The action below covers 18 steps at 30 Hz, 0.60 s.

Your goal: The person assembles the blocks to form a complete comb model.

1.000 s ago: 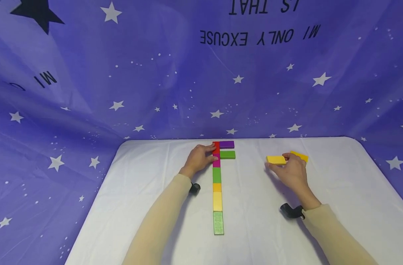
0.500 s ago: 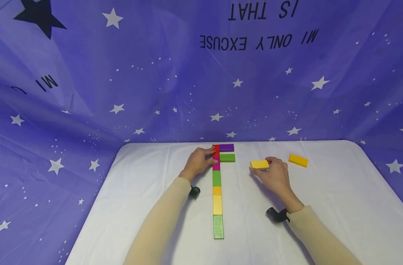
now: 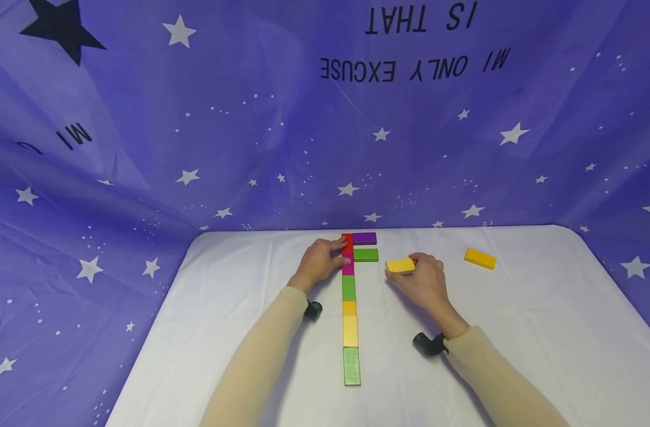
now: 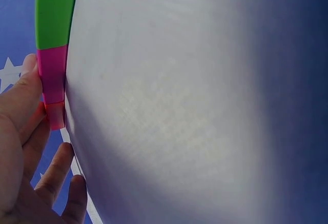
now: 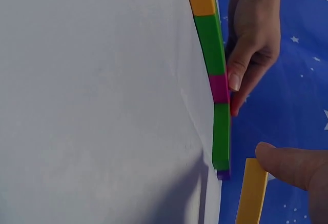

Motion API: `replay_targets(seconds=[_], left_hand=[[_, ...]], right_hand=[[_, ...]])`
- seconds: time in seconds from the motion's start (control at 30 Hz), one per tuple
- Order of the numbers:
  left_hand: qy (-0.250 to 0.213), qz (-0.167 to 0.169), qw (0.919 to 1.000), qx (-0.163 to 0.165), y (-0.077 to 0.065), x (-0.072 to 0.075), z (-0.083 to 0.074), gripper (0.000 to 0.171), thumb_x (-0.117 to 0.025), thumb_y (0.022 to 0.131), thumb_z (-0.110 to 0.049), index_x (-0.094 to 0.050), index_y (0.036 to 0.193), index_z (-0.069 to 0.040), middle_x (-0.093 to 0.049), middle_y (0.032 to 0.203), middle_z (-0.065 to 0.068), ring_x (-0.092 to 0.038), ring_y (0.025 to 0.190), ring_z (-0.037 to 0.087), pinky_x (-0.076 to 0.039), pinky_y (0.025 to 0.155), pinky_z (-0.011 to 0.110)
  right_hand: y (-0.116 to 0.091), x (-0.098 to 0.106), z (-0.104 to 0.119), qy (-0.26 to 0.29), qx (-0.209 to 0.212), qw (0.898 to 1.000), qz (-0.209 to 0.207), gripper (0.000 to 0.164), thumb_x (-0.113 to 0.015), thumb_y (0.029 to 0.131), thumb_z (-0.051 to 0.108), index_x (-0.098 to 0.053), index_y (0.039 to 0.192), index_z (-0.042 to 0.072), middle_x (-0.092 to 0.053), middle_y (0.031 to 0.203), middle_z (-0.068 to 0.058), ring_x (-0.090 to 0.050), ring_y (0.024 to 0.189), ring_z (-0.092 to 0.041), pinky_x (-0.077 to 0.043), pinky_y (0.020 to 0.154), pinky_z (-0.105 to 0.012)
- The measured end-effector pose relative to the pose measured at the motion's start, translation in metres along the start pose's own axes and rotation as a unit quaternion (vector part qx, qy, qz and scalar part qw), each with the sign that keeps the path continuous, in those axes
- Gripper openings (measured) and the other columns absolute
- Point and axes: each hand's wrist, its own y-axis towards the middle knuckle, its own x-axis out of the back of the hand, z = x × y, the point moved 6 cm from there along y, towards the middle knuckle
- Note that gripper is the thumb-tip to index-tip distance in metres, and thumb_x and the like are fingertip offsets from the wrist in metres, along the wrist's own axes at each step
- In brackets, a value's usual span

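My right hand [image 3: 424,283] pinches a yellow block [image 3: 400,265] above the table, right of a light green block [image 3: 365,255]. In the right wrist view, the thumb lies along one side of that held yellow block [image 5: 251,193]. My left hand [image 3: 318,261] rests its fingertips on the top of a column of blocks, against the red block [image 3: 347,242] and the magenta block [image 3: 348,265]. Its fingers look loosely extended in the left wrist view, with the thumb beside the magenta block [image 4: 53,73]. A purple block [image 3: 365,238] juts right from the red one; the light green block juts from the magenta.
Below, the column continues with a green block [image 3: 349,288], an orange one [image 3: 349,308], a pale yellow one [image 3: 350,330] and a pale green one [image 3: 351,366]. Another yellow block [image 3: 480,258] lies at the right on the white tablecloth [image 3: 544,332]. A starry purple curtain [image 3: 282,130] hangs behind.
My right hand has carried the yellow block leftward, away from the other yellow block and close to the light green one. The left hand has stayed at the red and magenta blocks.
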Motion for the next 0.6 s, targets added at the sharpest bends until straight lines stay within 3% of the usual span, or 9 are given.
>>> replay_targets(seconds=[0.6], left_hand=[[0.012, -0.001, 0.9999, -0.002, 0.002, -0.001, 0.000, 0.058, -0.079, 0.086, -0.038, -0.063, 0.138, -0.016, -0.053, 0.147, -0.010, -0.054, 0.129, 0.024, -0.038, 0.112, 0.037]], right_hand=[[0.001, -0.024, 0.022, -0.009, 0.021, 1.000, 0.006, 0.077, -0.083, 0.076, 0.044, -0.059, 0.126, -0.009, -0.063, 0.116, -0.026, -0.049, 0.109, -0.041, -0.043, 0.089, -0.050]])
